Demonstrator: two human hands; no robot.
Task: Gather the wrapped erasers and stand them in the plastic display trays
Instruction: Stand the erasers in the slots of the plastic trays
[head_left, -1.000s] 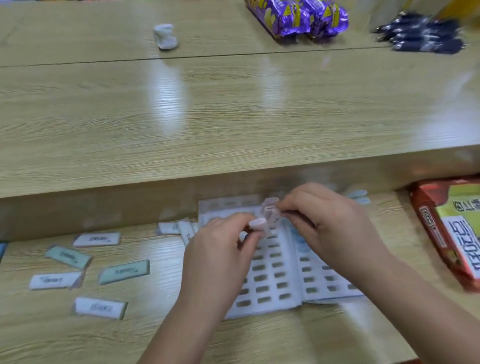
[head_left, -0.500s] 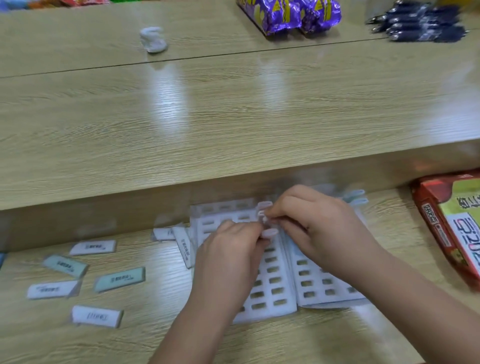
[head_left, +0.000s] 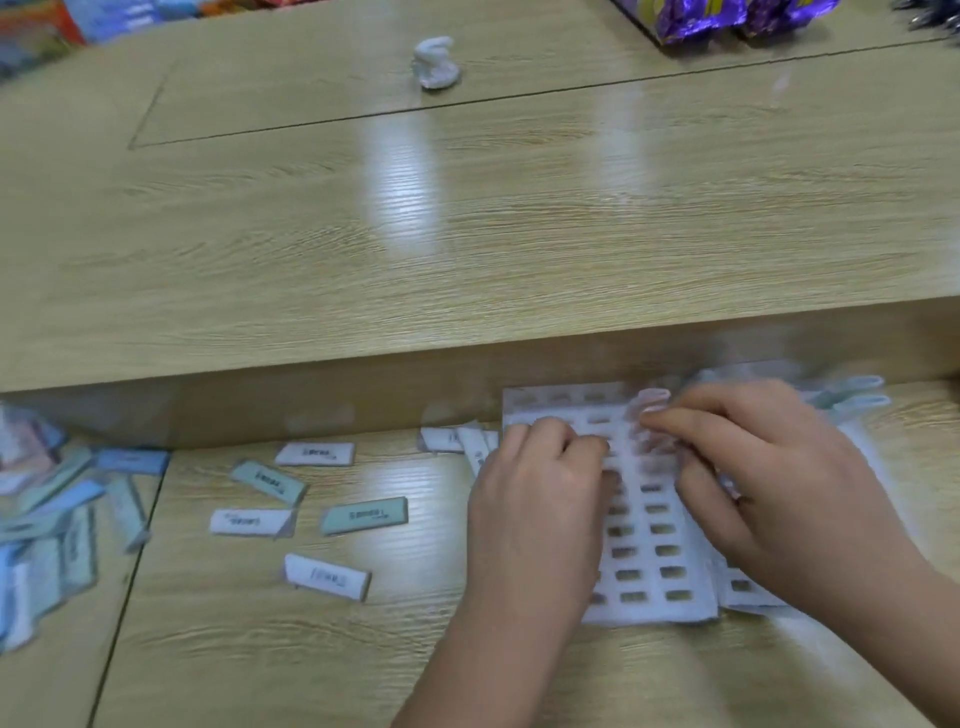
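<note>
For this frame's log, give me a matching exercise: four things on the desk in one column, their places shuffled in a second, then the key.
Things
1. white crumpled lump
2. purple packets
3. heap of wrapped erasers
4. plastic display tray

Places
A. lower surface, beneath the left hand and right hand
B. lower surface, far left edge
C. upper surface, top right corner of the view
D. upper surface, alone, far middle

Pairs: 1-D, 2-C, 3-B, 4-A
</note>
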